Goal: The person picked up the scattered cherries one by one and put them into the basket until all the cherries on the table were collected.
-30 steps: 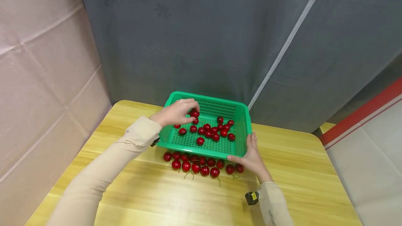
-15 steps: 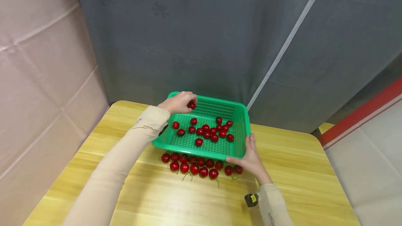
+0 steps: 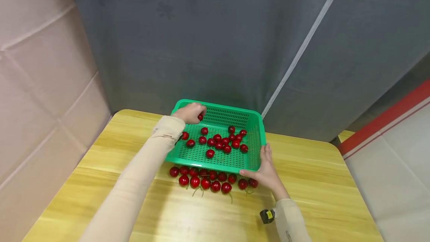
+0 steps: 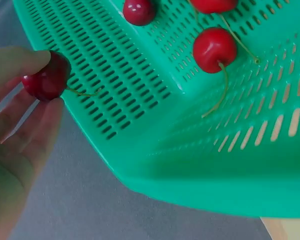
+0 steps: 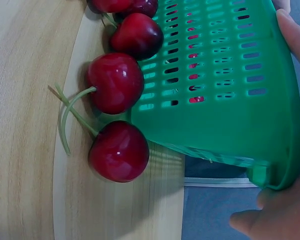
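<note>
My left hand (image 3: 189,113) is over the far left corner of a green plastic basket (image 3: 218,165), pinching a dark red cherry (image 4: 49,80) between thumb and fingers. In the left wrist view that cherry's thin stem hangs over the perforated wall, near the rim. My right hand (image 3: 267,171) grips the basket's near right corner, the thumb along the front rim and the fingers against the right side. Several cherries (image 3: 218,145) lie spread on the basket floor, most of them toward the middle and right.
In front of the basket, several more cherries (image 3: 205,183) form a rough double row on the wooden table (image 3: 302,182), some with green stems. A grey curtain (image 3: 184,47) hangs right behind the basket. Pale panels stand at the left and right.
My left hand has lifted the cherry from among the others and carried it toward the basket's far left corner. The right hand keeps its grip on the near right corner.
</note>
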Action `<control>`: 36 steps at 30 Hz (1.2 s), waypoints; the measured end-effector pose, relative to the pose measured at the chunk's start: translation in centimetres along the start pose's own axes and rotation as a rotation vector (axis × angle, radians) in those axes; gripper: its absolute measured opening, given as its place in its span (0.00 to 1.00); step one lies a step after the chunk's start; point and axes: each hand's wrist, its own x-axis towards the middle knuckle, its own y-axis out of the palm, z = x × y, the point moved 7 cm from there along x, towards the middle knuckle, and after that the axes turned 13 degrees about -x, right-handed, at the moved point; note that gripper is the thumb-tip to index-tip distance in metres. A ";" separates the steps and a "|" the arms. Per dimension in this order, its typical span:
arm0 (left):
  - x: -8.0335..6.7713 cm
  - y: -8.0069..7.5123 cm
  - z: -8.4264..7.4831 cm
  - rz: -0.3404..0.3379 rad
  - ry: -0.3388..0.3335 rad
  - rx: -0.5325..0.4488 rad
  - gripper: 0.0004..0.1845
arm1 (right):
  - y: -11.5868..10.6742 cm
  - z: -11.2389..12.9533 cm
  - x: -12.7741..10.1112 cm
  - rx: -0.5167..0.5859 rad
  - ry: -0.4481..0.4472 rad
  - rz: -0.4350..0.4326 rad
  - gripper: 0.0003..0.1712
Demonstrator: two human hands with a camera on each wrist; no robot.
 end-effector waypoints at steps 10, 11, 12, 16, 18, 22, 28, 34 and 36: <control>-0.1 0.9 0.3 0.055 -0.058 0.020 0.13 | 0.1 0.2 -0.1 -0.008 0.003 -0.004 0.73; -0.1 0.9 0.3 0.055 -0.052 0.012 0.14 | 0.1 0.2 -0.1 -0.008 0.005 -0.002 0.73; -0.2 0.8 0.2 0.053 -0.045 0.006 0.14 | 0.1 0.2 -0.1 -0.007 0.007 -0.001 0.73; -0.6 0.5 -0.8 0.042 0.010 -0.014 0.13 | 0.1 0.2 0.1 -0.006 0.009 0.004 0.73; -0.9 0.4 -1.7 0.041 0.037 -0.025 0.12 | 0.1 0.1 0.2 -0.005 0.008 0.006 0.73; -2.1 0.2 -4.1 0.037 0.115 -0.004 0.10 | -0.1 0.1 0.6 -0.005 -0.002 -0.006 0.73; -4.9 0.6 -8.2 0.009 0.284 0.082 0.09 | -0.2 -0.1 1.0 0.004 -0.004 -0.009 0.73; -7.9 2.2 -11.6 0.041 0.376 0.091 0.11 | -0.3 -0.1 1.2 0.000 0.004 -0.006 0.73; -8.8 3.3 -12.7 0.064 0.413 0.089 0.11 | -0.3 0.0 1.2 0.001 0.007 -0.006 0.72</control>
